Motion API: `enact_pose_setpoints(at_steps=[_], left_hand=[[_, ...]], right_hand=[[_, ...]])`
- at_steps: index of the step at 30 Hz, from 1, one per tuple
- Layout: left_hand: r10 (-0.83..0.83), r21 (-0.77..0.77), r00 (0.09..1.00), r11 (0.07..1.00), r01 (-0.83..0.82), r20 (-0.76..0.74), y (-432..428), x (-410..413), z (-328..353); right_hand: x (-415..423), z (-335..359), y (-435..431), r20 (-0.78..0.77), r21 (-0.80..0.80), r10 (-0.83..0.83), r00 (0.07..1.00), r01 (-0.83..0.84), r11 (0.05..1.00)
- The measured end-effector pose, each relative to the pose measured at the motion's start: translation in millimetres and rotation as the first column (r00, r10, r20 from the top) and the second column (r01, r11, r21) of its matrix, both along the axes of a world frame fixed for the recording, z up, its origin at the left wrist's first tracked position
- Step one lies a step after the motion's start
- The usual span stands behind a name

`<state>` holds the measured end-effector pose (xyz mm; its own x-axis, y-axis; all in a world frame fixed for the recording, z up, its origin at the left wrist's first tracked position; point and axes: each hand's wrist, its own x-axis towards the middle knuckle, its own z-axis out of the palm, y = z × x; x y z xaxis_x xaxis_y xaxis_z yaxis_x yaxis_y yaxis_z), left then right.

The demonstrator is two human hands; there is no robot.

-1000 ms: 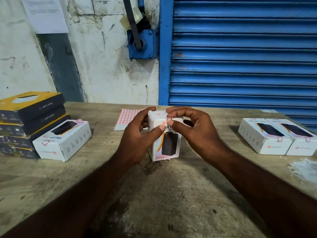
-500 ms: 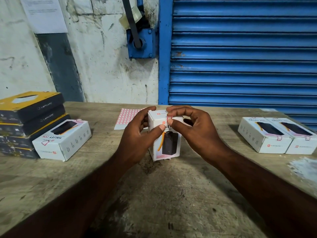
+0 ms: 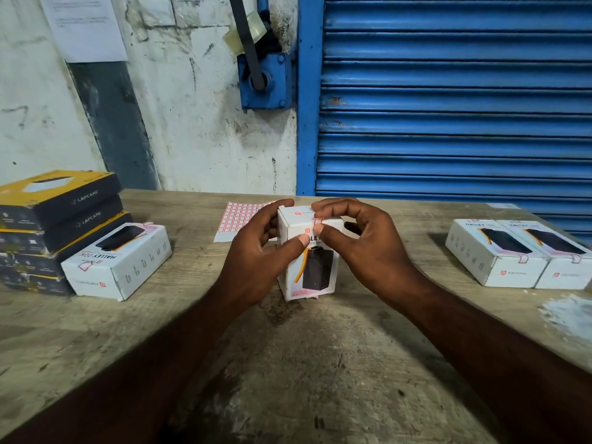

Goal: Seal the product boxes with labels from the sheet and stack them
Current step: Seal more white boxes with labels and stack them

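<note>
A white product box (image 3: 315, 270) stands upright on the wooden table (image 3: 288, 363) in the middle. My left hand (image 3: 259, 254) grips its left side, thumb on the front face. My right hand (image 3: 365, 248) curls round the top right edge, its thumb pressing a small red-bordered label (image 3: 318, 223) over the top front edge. The label sheet (image 3: 237, 216) lies flat just behind my left hand, partly hidden by it.
Two white boxes with labels (image 3: 519, 251) lie side by side at the right. At the left, one white box (image 3: 118, 261) lies beside a stack of black-and-yellow boxes (image 3: 48, 216). A blue roller shutter (image 3: 448, 91) and a white wall stand behind the table.
Hardly anything differs; both hands stay on the upright box, with the right thumb still pressing on the label at the top edge.
</note>
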<state>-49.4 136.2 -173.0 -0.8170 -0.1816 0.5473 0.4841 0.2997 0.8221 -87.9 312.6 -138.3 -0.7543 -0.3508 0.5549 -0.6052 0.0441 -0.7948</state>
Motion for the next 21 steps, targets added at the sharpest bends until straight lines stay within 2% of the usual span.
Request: enact_pose_setpoints(at_steps=[8, 21], left_hand=[[-0.046, -0.024, 0.998, 0.999, 0.045, -0.036, 2.4, 5.2, 5.2], [-0.051, -0.014, 0.999, 0.999, 0.051, -0.017, -1.2, 4.1, 5.3]], right_hand=[[-2.2, -4.5, -2.6, -0.023, -0.007, -0.04, 0.999, 0.04, 0.999], [-2.1, -7.5, -1.2, -0.023, 0.008, -0.042, 0.999, 0.042, 0.999]])
